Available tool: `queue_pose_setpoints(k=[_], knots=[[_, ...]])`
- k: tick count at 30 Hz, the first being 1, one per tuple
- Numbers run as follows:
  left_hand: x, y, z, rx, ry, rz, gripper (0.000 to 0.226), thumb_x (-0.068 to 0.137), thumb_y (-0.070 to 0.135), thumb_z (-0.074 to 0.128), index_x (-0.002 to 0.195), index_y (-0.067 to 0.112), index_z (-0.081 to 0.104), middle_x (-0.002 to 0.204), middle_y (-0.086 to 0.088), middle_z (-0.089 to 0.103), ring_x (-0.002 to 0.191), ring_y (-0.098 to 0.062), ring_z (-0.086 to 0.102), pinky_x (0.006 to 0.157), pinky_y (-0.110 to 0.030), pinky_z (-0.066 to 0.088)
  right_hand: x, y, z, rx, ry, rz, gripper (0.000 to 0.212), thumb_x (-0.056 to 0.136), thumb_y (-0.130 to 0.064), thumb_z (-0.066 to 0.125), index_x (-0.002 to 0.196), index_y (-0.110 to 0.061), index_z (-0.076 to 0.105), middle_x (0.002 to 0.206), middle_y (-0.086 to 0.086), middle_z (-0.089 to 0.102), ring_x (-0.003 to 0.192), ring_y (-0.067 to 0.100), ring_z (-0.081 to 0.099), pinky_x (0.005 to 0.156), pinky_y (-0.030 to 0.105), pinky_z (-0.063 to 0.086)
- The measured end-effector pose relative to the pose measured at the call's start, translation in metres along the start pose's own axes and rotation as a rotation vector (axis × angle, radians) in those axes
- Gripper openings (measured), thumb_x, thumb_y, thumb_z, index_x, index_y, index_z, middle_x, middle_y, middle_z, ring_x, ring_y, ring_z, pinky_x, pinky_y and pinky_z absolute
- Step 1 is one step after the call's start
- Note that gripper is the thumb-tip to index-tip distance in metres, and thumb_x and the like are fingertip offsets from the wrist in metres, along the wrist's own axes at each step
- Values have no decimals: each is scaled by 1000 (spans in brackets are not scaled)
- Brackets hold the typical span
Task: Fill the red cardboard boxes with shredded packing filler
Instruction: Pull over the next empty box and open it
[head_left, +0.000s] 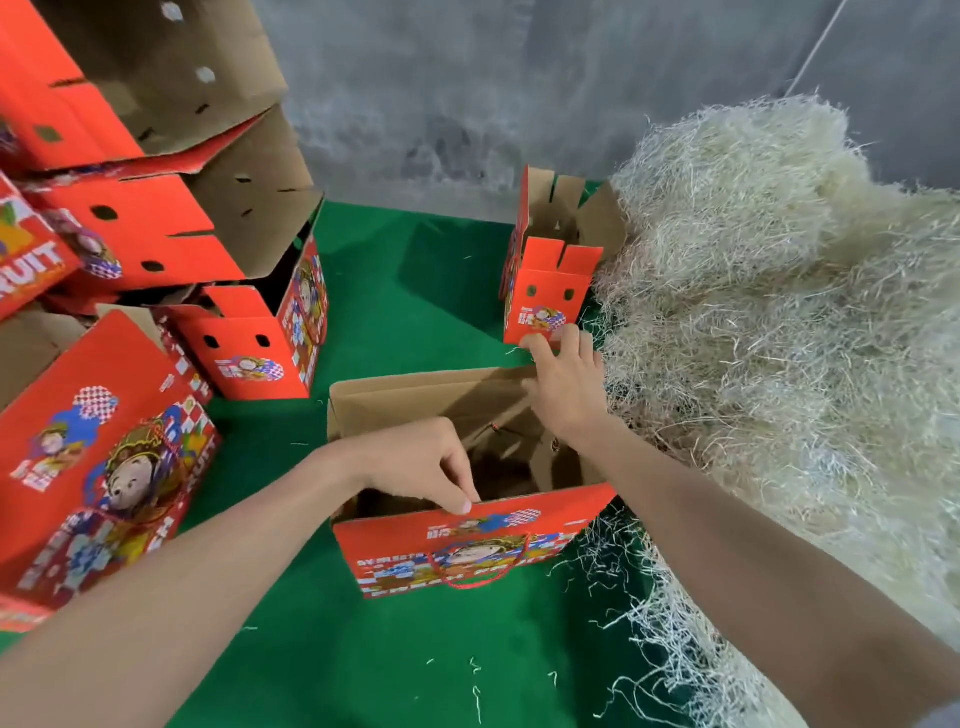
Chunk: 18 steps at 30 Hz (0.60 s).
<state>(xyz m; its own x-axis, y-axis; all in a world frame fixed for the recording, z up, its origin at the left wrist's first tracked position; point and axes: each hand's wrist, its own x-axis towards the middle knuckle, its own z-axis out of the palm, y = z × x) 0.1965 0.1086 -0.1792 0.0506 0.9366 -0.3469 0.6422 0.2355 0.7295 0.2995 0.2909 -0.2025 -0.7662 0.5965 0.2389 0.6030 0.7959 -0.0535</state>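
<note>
An open red cardboard box (467, 545) with a cartoon print and a red cord handle stands on the green floor just in front of me; its brown inside holds no filler that I can see. My left hand (426, 467) pinches the top edge of its near wall. My right hand (563, 384) reaches over the box's far right corner, fingers spread, touching the far flap and the base of a second open red box (545, 301) behind it. A big pile of pale shredded filler (779, 322) lies on the right, against both boxes.
Several more red boxes (156, 234) are stacked and tipped at the left, one lying on its side (98, 467) near my left arm. A grey concrete wall (467, 104) closes the back. Loose shreds (623, 597) are scattered over the green mat (405, 291).
</note>
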Motion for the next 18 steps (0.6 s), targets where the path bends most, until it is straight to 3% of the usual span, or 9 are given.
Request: queue_pose_setpoints(k=[3,6,8,11,14,16,18], knots=[[-8,0,2,-11,-22,0,13,77,15,68,76,24,77,84,13,73,82,-10,67,83,-34,52,-2,12,-8,53,-296,-24,23,93,-31,50,107,-13,55,104,8,56,104,27,54,81,38,46],[-18,0,5,-41,-81,13,13,76,15,69,76,25,76,84,11,73,82,-9,67,84,-35,52,-15,23,-17,88,-375,-62,22,93,-34,49,99,-14,57,80,2,58,82,25,63,73,35,52],[-19,1,7,-72,-148,7,10,74,18,71,81,24,76,86,8,73,82,-9,67,83,-32,53,-26,26,-19,57,-373,-103,24,92,-37,51,102,-16,59,81,2,59,82,25,62,75,36,53],[-9,5,10,-178,-272,-68,25,75,11,75,96,23,69,98,1,71,73,1,65,71,-17,51,-35,28,-22,92,-367,-120,24,92,-37,52,104,-18,60,87,5,63,87,25,61,75,35,51],[4,9,14,-265,-393,-164,38,74,7,74,108,22,61,105,-3,68,75,-14,66,61,-29,56,-34,33,-25,169,-418,-153,15,91,-31,55,89,-17,60,79,2,59,85,25,60,69,30,45],[11,10,17,-305,-430,-200,44,72,10,76,111,21,59,104,-5,67,79,-25,65,53,-28,55,-33,37,-28,170,-446,-163,14,89,-29,57,78,-19,56,79,2,56,86,27,60,70,29,42],[21,14,23,-303,-405,-234,43,72,15,77,110,22,59,103,-7,67,77,-26,66,52,-27,54,-36,44,-26,173,-442,-147,14,89,-30,56,84,-17,59,87,7,61,90,28,59,75,32,45]])
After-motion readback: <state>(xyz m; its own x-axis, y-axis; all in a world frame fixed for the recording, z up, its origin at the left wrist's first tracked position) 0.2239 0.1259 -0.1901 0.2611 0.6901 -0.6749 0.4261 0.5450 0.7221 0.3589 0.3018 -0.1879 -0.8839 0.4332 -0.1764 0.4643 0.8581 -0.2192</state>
